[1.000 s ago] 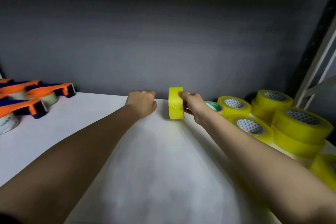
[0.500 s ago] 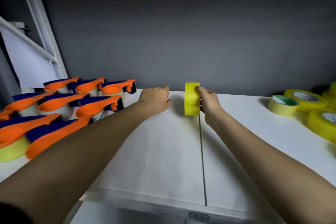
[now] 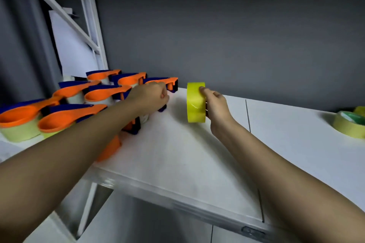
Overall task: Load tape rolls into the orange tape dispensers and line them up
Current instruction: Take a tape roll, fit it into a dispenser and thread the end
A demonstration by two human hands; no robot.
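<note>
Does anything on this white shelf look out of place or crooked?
Nothing looks damaged or spilled. The orange dispensers stand grouped at the left. Only the yellow tape roll is off the shelf, held on edge by the right hand.

yellow tape roll (image 3: 196,102) on edge (upright), orange dispensers (image 3: 106,94) clustered left

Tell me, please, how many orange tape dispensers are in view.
7 orange tape dispensers plainly: three at the back, two in the middle, two front left. Orange parts beneath the left forearm suggest more hidden.
</note>
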